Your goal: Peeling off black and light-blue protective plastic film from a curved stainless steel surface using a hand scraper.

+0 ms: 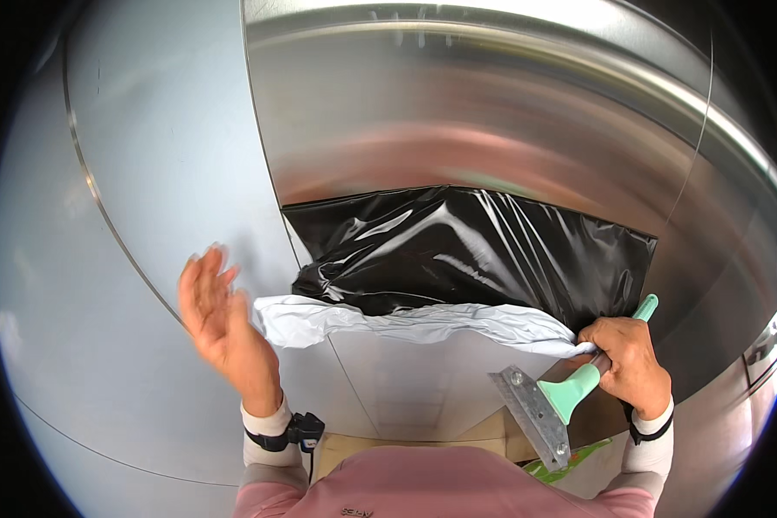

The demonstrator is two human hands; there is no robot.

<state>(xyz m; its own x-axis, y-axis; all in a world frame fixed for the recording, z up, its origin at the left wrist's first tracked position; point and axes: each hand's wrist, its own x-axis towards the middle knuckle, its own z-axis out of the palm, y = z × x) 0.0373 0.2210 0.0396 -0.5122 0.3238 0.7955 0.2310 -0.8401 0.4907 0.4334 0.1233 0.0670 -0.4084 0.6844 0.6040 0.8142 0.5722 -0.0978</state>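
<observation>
My right hand (631, 362) grips a scraper (570, 395) with a mint-green handle and a wide metal blade head that points down and left. The right end of a crumpled white strip of plastic (427, 324) meets the same hand and seems pinched in it. Above that strip, glossy black plastic film (440, 252) spreads over a brushed steel panel (427, 84), wrinkled and creased. The white strip looks like the film's reverse side, folded over along its lower edge. My left hand (217, 317), slightly blurred, is raised with fingers apart, left of the film and holding nothing.
To the left, pale grey metal panels (162, 129) are divided by thin seams. A bright steel ledge or rail (492, 16) curves across the top. Near my body are a beige cardboard-like surface (421, 443) and a green printed packet (570, 463), partly hidden.
</observation>
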